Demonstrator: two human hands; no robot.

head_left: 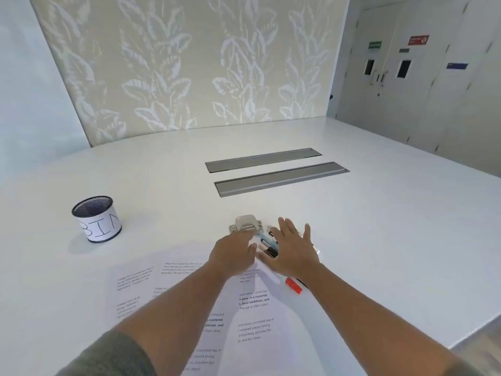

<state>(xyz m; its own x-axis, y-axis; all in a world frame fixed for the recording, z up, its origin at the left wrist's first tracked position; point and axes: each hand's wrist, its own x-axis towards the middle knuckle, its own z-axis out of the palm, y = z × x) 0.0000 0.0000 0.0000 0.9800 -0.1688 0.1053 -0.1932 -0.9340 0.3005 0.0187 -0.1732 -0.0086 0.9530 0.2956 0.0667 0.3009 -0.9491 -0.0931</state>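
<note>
Both my arms reach forward over printed paper sheets (151,289) on the white table (379,240). My left hand (233,253) is blurred, with its fingers reaching toward a silver hole punch (245,226). My right hand (294,251) is spread flat with straight fingers, hovering over or touching a small cluster of pens and markers (267,246). A marker with a red cap (294,285) lies just below my right wrist. Whether either hand touches anything is unclear.
A black mesh cup (96,218) with a paper label reading BIN stands at the left. Two grey cable-tray lids (279,175) are set into the table farther back. A patterned wall and double doors lie beyond.
</note>
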